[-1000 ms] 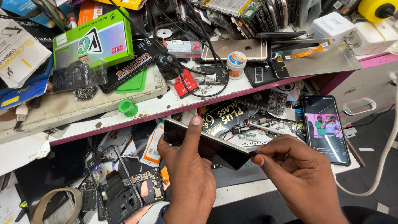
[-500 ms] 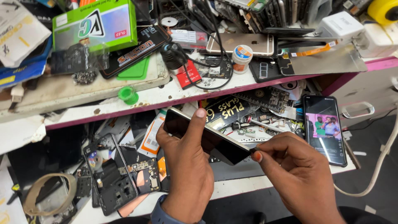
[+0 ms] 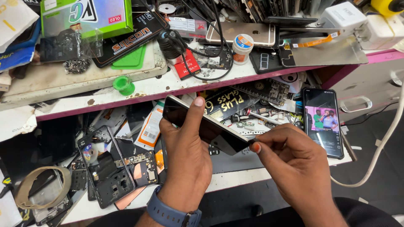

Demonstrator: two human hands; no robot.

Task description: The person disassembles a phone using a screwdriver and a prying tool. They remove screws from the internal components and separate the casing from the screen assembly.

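Head view looks down on a cluttered repair bench. Left hand [image 3: 187, 157] grips a dark phone [image 3: 202, 124] over the lower bench: the thumb lies flat across the glass face, the other fingers wrap behind it, so the hand is clamped on the phone. The phone is a slim rectangle with a glossy black screen and a pale metal rim. Its long axis runs slantwise, from the upper left end near the pink shelf edge [image 3: 126, 98] down to the lower right end, and the glass faces up toward the camera. Right hand [image 3: 294, 162] meets that lower right corner; its thumb and forefinger are pinched together against the corner, the remaining fingers curled in. Whether a tool sits in the pinch cannot be told. A blue watch strap [image 3: 170, 212] circles the left wrist.

Just right of the right hand lies a second phone [image 3: 322, 122], upright, screen lit with a video. Left of the left hand lies an opened phone frame [image 3: 103, 168], matte black plastic with a bare circuit board showing. A roll of tan tape [image 3: 42, 185] lies at the far left. On the shelf above are a green cap [image 3: 123, 84], a small round tub [image 3: 243, 48], a green box [image 3: 86, 17] and tangled black cables [image 3: 198, 54].
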